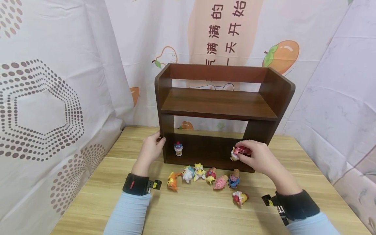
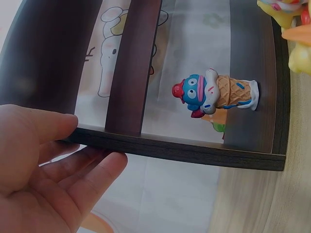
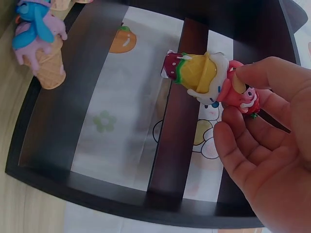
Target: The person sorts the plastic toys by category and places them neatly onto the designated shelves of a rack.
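Note:
In my right hand [image 1: 258,156], thumb and fingers pinch a pink ice-cream figurine [image 3: 206,77] by its head. Its yellow body and dark red base point away from my palm, inside the right end of the lower level of a dark brown shelf [image 1: 220,101]. My left hand [image 1: 151,148] holds the shelf's left side panel [image 2: 204,158], thumb on one side and fingers on the other. Near that panel, a blue-headed figurine with a red cap [image 1: 178,148] stands upright on the lower board in a waffle cone.
In front of the shelf lie several figurines, among them an orange one [image 1: 172,181], a white-and-yellow one [image 1: 199,173], a pink one [image 1: 220,182] and a blue one [image 1: 234,179]. A red-and-yellow figurine [image 1: 240,197] lies nearer. A printed curtain [image 1: 141,29] hangs behind the wooden table [image 1: 188,215].

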